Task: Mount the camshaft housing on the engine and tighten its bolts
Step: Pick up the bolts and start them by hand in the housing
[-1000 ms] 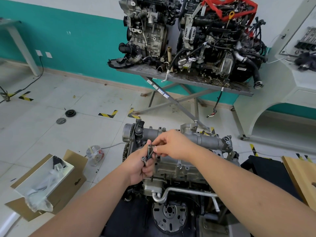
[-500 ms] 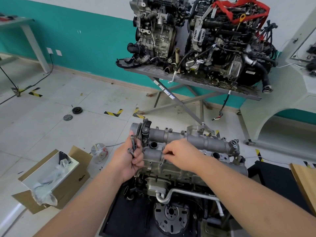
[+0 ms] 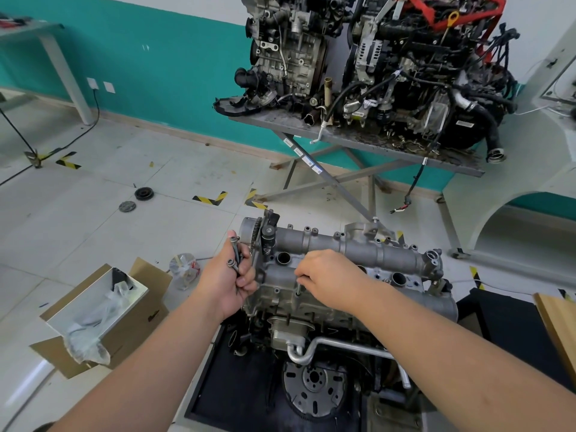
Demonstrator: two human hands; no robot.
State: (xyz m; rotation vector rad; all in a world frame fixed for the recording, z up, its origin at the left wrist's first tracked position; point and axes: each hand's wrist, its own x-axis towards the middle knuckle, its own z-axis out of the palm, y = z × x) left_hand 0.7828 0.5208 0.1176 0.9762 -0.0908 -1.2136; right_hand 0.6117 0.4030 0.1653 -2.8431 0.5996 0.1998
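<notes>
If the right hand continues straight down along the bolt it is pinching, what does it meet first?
Most likely the camshaft housing: the right hand pinches a bolt standing upright with its tip at a hole in the housing's near edge. How deep it already sits is unclear.

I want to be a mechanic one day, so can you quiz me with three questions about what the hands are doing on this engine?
1. True or false: the left hand is empty.
2. The right hand pinches a bolt. Where is that bolt? A) standing in a hole of the housing, B) lying on the floor, C) inside the box.
3. Fill in: a wrench or other tool in either hand? ____ (yes/no)

Key
1. False: it grips spare bolts.
2. A.
3. No: only bare fingers are on the bolt.
</notes>
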